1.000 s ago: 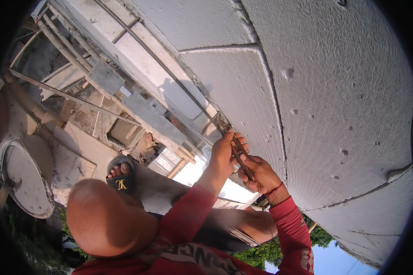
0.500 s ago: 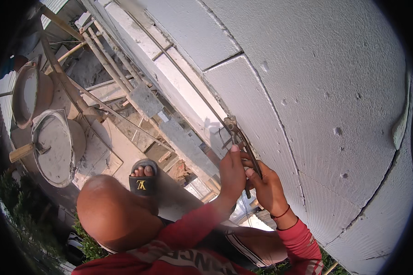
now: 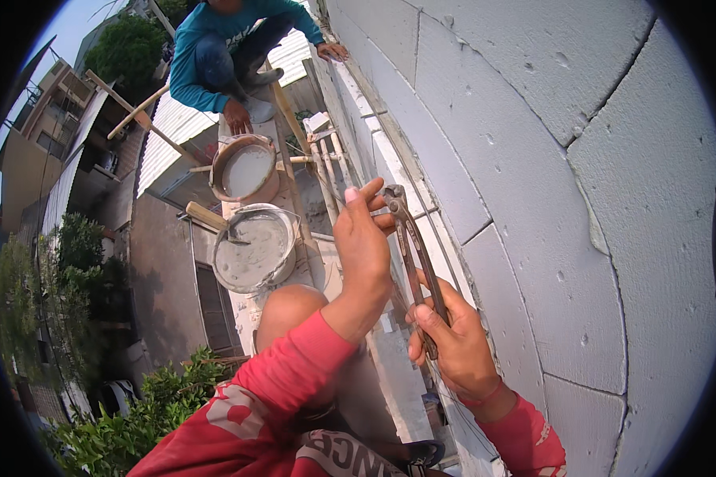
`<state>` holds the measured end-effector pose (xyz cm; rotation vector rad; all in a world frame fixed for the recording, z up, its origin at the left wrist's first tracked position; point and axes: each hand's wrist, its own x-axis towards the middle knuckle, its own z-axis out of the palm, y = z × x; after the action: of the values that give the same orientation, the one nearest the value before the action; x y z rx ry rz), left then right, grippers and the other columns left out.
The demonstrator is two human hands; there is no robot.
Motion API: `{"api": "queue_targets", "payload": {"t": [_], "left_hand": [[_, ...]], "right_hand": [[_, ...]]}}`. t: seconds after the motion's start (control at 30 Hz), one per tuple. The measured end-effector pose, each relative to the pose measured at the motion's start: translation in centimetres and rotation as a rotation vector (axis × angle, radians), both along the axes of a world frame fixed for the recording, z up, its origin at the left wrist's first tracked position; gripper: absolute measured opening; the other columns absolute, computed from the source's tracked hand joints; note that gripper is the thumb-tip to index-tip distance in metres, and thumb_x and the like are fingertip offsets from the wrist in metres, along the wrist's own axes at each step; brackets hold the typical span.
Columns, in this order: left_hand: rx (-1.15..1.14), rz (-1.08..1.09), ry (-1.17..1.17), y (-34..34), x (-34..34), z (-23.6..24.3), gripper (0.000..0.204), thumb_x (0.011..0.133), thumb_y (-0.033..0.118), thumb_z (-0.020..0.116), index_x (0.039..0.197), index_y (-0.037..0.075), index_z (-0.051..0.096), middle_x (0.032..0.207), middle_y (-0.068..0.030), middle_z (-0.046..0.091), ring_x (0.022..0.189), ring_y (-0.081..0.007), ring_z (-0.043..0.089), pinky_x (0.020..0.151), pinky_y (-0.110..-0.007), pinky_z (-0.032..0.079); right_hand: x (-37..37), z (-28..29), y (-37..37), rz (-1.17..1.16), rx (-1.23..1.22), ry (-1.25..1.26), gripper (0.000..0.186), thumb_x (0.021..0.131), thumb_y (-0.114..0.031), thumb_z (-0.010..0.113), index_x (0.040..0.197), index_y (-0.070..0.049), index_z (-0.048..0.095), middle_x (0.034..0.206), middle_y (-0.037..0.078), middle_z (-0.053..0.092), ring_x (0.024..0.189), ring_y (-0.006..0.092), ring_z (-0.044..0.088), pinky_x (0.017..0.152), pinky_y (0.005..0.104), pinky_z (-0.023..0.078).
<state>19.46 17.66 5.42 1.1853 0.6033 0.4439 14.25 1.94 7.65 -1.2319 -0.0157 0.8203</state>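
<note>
My right hand [image 3: 453, 334] grips a pair of long steel end-cutting pincers [image 3: 413, 262], held upright with the jaws upward. My left hand [image 3: 362, 246] is raised just left of the jaws, fingers curled; whatever is between them is too small to make out. Below and behind the pincers, a long steel bar [image 3: 414, 179] runs along a pale ledge beside the wall [image 3: 565, 262] of white lightweight blocks.
A co-worker [image 3: 207, 56] in teal squats on the plank platform at the top, one hand at the wall. A bucket of grey slurry [image 3: 247, 171] and another with a wooden-handled tool [image 3: 254, 250] stand there. Bamboo poles [image 3: 131, 103], roofs and trees lie left.
The view has swung up along the wall, bringing the co-worker in. My hands have lifted the pincers away from the bar; my left hand has left their handles and is beside the jaws.
</note>
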Motion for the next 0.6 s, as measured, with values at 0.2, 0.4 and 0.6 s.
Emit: {"api": "queue_targets", "payload": {"t": [0.2,0.4,0.6], "left_hand": [[-0.075,-0.004,-0.032,11.4,6.5,1.3,0.048,0.11,0.041,0.033,0.109,0.003,0.061,0.079,-0.0004,0.054,0.067,-0.0127,0.053,0.07,-0.032,0.049],[-0.367,-0.205,-0.057,17.3,9.6,-2.2,0.029,0.106,0.034,0.052,0.105,0.006,0.061,0.076,0.0018,0.056,0.065,-0.0137,0.055,0.076,-0.036,0.053],[-0.174,-0.261,0.028,18.2,8.1,-4.4,0.026,0.1,0.028,0.063,0.113,0.005,0.064,0.092,-0.0014,0.063,0.078,-0.0152,0.062,0.079,-0.034,0.053]], "right_hand": [[2.9,1.2,4.8,0.02,0.049,-0.226,0.045,0.102,-0.013,0.052,0.145,-0.001,0.043,0.095,0.007,0.063,0.066,0.0067,0.055,0.058,0.0214,0.046],[7.6,-3.5,14.1,-0.151,0.038,-0.513,0.037,0.096,-0.003,0.052,0.133,0.0,0.054,0.083,0.002,0.061,0.061,0.0031,0.048,0.053,0.0202,0.041],[11.4,-6.3,18.7,-0.173,0.149,-0.362,0.033,0.095,-0.001,0.052,0.128,-0.002,0.056,0.085,0.002,0.062,0.056,0.0036,0.051,0.046,0.0191,0.04]]}}
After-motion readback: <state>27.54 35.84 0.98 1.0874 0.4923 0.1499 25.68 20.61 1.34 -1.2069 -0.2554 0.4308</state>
